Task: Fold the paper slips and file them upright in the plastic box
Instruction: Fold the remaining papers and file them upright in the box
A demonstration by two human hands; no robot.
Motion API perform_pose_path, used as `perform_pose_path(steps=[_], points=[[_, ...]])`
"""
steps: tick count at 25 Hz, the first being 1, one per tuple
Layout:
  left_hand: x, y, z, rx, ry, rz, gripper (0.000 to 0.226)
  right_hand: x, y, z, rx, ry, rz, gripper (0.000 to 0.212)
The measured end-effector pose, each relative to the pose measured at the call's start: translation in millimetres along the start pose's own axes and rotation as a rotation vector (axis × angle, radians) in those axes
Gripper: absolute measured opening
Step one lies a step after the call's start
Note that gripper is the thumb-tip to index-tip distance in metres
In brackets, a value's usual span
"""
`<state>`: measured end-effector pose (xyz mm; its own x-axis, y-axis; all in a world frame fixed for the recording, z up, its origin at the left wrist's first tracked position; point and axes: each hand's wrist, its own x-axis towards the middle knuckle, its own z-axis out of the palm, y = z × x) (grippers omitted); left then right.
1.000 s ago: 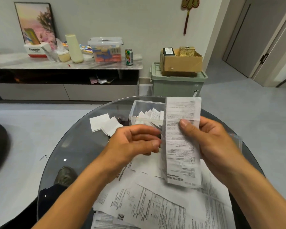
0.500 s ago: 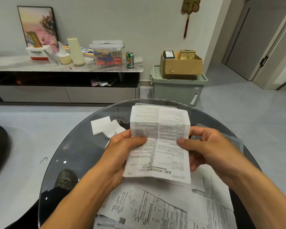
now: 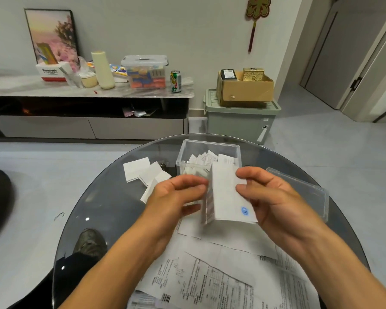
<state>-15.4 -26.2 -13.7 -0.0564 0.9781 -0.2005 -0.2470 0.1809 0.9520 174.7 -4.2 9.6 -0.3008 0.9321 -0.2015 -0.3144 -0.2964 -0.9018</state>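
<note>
A folded white paper slip [image 3: 225,195] with a small blue stamp stands upright between my hands, above the glass table [image 3: 103,204]. My right hand [image 3: 270,197] pinches its right edge with thumb and fingers. My left hand [image 3: 176,197] pinches the folded left edge. Right behind the slip sits the clear plastic box [image 3: 210,148], open at the top, with several folded slips standing inside. Loose printed sheets [image 3: 210,279] lie spread on the table under my forearms.
Folded white slips [image 3: 143,172] lie left of the box. The clear box lid [image 3: 308,192] rests to the right. Beyond the table are a low cabinet [image 3: 87,90] with clutter, a green storage bin [image 3: 239,121] and a cardboard box [image 3: 245,90].
The long slip held open a second ago has been folded in half and then again into a narrow strip, its blank back with the blue stamp now facing me. Both hands stayed near the box.
</note>
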Motion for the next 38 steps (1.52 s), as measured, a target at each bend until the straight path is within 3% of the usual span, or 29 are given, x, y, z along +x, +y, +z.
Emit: perform_pose_path(steps=[4,6,8,11,15,17,19,21,23,26,28,31,34,36,38], points=[[-12,-1,11,0.014,-0.154,-0.053,0.023,1,16,13,-0.156,0.075,-0.169,0.041],[-12,0,12,0.044,-0.073,-0.005,0.023,3,20,12,-0.356,0.174,-0.269,0.05],[-10,0,10,0.083,0.04,0.005,0.03,3,19,9,-0.545,0.211,-0.255,0.045],[-9,1,9,0.157,0.097,0.01,0.032,3,16,10,-0.442,0.06,-0.091,0.017],[-8,1,9,0.107,0.022,0.023,0.028,6,19,6,-0.272,0.154,-0.016,0.029],[-9,2,9,0.073,-0.047,0.006,0.028,7,17,2,-0.197,0.138,0.032,0.022],[-7,0,9,0.11,-0.046,-0.007,0.024,7,16,-1,-0.29,0.109,0.043,0.015],[-1,-10,5,0.348,0.026,0.032,0.027,14,17,-9,-0.483,0.237,0.0,0.012],[0,-17,2,0.736,0.059,0.17,0.03,20,18,-21,-0.729,0.411,-0.041,0.014],[-6,-26,3,1.161,-0.214,0.201,0.046,18,17,-33,-1.344,0.398,-0.019,0.026],[-8,-30,5,1.354,-0.325,0.199,0.058,14,16,-34,-1.553,0.367,-0.017,0.031],[-5,-27,3,1.441,-0.224,0.374,0.036,9,10,-28,-1.52,0.398,-0.209,0.018],[-4,-25,7,1.415,-0.124,0.443,0.021,8,5,-26,-1.356,0.363,-0.37,0.011],[-3,-20,6,1.193,0.0,0.476,0.019,6,2,-22,-1.086,0.386,-0.481,0.015],[-5,-8,6,0.711,0.072,0.44,0.025,5,-3,-19,-0.63,0.404,-0.521,0.023]])
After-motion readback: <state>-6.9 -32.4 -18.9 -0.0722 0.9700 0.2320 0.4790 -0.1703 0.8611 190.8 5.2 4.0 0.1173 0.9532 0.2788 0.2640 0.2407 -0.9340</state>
